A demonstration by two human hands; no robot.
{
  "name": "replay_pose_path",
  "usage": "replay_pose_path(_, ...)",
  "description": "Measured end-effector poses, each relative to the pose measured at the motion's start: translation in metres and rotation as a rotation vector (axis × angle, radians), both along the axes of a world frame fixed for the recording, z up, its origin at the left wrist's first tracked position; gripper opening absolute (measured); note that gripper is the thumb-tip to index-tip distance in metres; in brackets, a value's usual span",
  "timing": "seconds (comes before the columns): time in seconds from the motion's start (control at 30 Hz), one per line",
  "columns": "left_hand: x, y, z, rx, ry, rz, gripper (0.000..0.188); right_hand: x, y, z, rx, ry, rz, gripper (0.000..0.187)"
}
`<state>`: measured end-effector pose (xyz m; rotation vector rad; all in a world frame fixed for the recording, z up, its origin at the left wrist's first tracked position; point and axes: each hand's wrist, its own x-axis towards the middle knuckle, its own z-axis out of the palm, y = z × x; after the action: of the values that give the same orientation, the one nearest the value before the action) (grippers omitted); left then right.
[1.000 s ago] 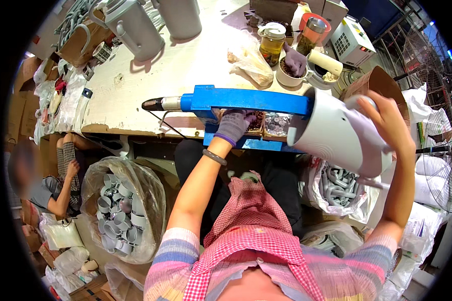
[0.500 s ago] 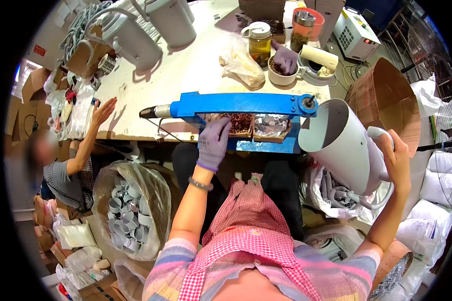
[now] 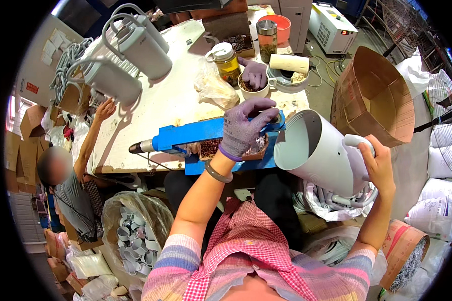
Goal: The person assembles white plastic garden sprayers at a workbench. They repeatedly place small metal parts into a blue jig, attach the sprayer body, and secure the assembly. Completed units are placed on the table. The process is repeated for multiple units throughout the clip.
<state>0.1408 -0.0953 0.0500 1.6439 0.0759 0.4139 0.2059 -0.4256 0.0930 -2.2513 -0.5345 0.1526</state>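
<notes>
My right hand (image 3: 377, 161) grips the small side handle of a grey watering can (image 3: 324, 155). The can is tilted, its open end facing left toward the blue riveting machine (image 3: 196, 132). My left hand (image 3: 243, 125), in a purple-grey glove, is over the right end of the machine's arm. Its thumb and fingers pinch together at the round head there; whatever is between them is too small to make out. Beneath the arm, partly hidden by my left hand, a box of small reddish-brown rivets (image 3: 209, 149) sits beside a tray of silvery pieces (image 3: 259, 146).
Several finished-looking grey cans (image 3: 143, 50) stand at the table's far left, where another person's hand (image 3: 105, 109) reaches. A mug (image 3: 254, 88) with a glove on it and a jar (image 3: 227, 64) stand behind the machine. A bag of grey parts (image 3: 135, 236) and an open carton (image 3: 371, 95) flank me.
My left hand has gone from the small-parts boxes under the arm to the arm's right end. My right hand still holds the can near the machine. The other person's hand now reaches the cans.
</notes>
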Motion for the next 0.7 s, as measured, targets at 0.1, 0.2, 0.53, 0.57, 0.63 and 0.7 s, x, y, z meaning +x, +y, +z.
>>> replay_pose_path(0.1,0.005,-0.006,-0.015,0.115,0.008,0.047,0.018,0.0,-0.001,-0.006,0.023,0.004,-0.002,0.027)
replay_pose_path(0.2,0.005,-0.008,-0.012,0.144,-0.015,0.08,0.017,0.002,-0.001,-0.012,0.022,0.01,-0.016,0.027)
replay_pose_path(0.53,0.005,-0.003,-0.008,0.146,0.075,0.034,0.02,0.006,0.008,-0.013,-0.026,0.031,-0.028,0.024)
replay_pose_path(0.57,0.005,-0.002,-0.006,0.162,0.057,0.034,0.02,0.005,0.008,-0.013,-0.017,0.029,-0.024,0.024)
replay_pose_path(0.63,0.001,-0.001,-0.004,0.197,0.022,0.036,0.021,0.003,0.009,-0.014,0.0,0.024,-0.012,0.025)
replay_pose_path(0.7,-0.013,0.007,0.0,0.418,-0.031,0.09,0.024,-0.002,0.002,-0.017,0.014,-0.024,-0.039,0.026)
